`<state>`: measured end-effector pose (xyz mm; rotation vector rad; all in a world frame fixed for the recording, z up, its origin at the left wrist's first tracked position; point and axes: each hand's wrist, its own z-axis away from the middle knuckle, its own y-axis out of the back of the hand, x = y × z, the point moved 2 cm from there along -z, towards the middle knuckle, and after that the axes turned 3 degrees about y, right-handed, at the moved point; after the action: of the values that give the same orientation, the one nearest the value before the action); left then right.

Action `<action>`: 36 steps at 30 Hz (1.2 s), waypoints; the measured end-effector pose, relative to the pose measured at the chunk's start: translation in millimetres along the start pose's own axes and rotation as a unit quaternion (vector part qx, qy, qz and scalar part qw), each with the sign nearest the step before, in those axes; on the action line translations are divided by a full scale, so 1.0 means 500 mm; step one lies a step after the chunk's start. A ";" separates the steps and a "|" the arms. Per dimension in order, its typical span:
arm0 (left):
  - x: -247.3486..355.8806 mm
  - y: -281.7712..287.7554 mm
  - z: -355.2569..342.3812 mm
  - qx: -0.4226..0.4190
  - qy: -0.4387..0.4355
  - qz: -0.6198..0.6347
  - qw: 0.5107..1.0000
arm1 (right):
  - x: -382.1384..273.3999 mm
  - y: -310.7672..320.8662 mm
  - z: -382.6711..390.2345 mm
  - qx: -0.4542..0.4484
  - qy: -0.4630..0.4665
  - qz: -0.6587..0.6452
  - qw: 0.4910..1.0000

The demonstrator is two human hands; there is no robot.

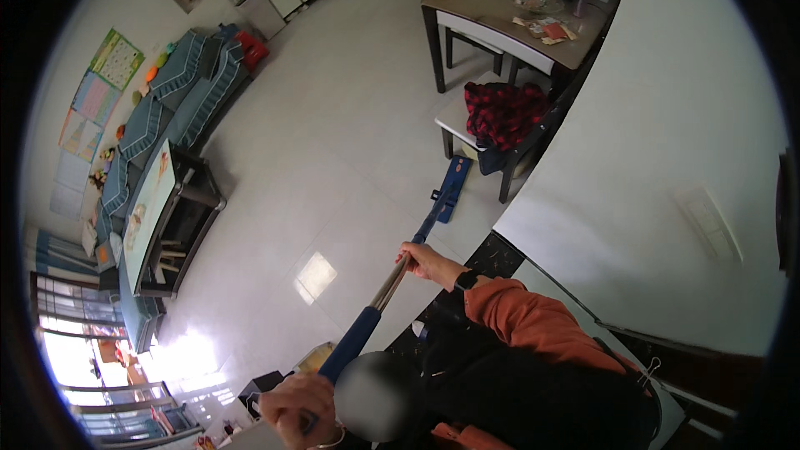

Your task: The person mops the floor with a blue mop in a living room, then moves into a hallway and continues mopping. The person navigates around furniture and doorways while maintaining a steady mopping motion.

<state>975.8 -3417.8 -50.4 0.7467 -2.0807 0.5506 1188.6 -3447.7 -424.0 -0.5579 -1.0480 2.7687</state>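
Note:
A flat mop slants across the middle of the view, with its blue handle grip [354, 342] toward me and its blue flat head [455, 187] on the pale tiled floor. My left hand [298, 408] is wrapped round the top end of the handle at the lower edge. Farther down, my right hand [423, 262] is closed round the metal pole; a dark watch and an orange sleeve show on that arm. The mop head lies close to the legs of a chair [451, 123] with a red-and-black checked cloth [504, 112] on it.
A cluttered dining table [467, 4] stands at the far right, beside a white wall [650, 158]. On the left are a blue-green sofa [179, 87] and a coffee table [154, 200]. A black threshold strip [475, 271] crosses the floor near my right arm.

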 end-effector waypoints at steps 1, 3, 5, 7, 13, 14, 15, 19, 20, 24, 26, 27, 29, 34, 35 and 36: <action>-0.012 0.004 -0.007 -0.018 -0.003 0.003 1.000 | -0.009 0.004 -0.012 -0.006 0.005 0.000 1.000; -0.029 0.021 -0.033 -0.053 -0.003 0.004 0.999 | -0.007 0.006 -0.028 -0.023 0.017 -0.004 1.000; -0.028 0.043 -0.059 -0.123 -0.057 -0.115 0.984 | 0.012 0.007 -0.032 -0.012 0.017 -0.054 0.998; -0.034 0.074 -0.095 -0.172 -0.028 -0.040 0.984 | 0.028 0.004 -0.030 -0.023 0.056 -0.072 0.996; -0.106 0.144 -0.108 -0.176 0.103 0.155 0.967 | 0.017 0.050 -0.054 0.057 0.101 -0.081 0.990; -0.118 0.150 -0.095 -0.206 0.090 0.144 0.964 | 0.011 0.061 -0.065 0.071 0.103 -0.080 0.989; -0.134 0.159 -0.088 -0.214 0.108 0.147 0.960 | 0.012 0.073 -0.074 0.079 0.117 -0.092 0.986; -0.150 0.210 -0.090 -0.210 0.123 0.134 0.961 | 0.050 0.071 -0.111 0.072 0.117 -0.089 0.986; -0.142 0.229 -0.102 -0.195 0.117 0.100 0.969 | 0.066 0.058 -0.115 0.066 0.113 -0.084 0.988; -0.072 0.303 -0.165 -0.158 0.069 0.112 0.979 | 0.173 -0.030 -0.089 0.005 0.069 -0.089 0.994; -0.036 0.336 -0.190 -0.175 0.063 0.100 0.978 | 0.220 -0.068 -0.060 0.012 0.042 -0.124 0.991; -0.018 0.351 -0.197 -0.176 0.086 0.103 0.975 | 0.242 -0.087 -0.044 0.006 0.026 -0.130 0.991; 0.018 0.372 -0.201 -0.209 0.070 0.089 0.971 | 0.272 -0.117 -0.015 0.017 0.001 -0.130 0.991; 0.070 0.394 -0.206 -0.275 0.037 0.119 0.953 | 0.309 -0.195 -0.006 0.003 -0.099 -0.131 0.986; 0.068 0.388 -0.208 -0.278 0.019 0.129 0.952 | 0.303 -0.210 -0.022 0.007 -0.102 -0.102 0.989; 0.063 0.384 -0.212 -0.283 0.002 0.140 0.949 | 0.295 -0.227 -0.043 0.010 -0.108 -0.089 0.990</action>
<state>890.4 -3223.1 12.0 0.1164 -2.1986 0.0799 1059.7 -3313.1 -407.3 -0.1551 -1.0526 2.7206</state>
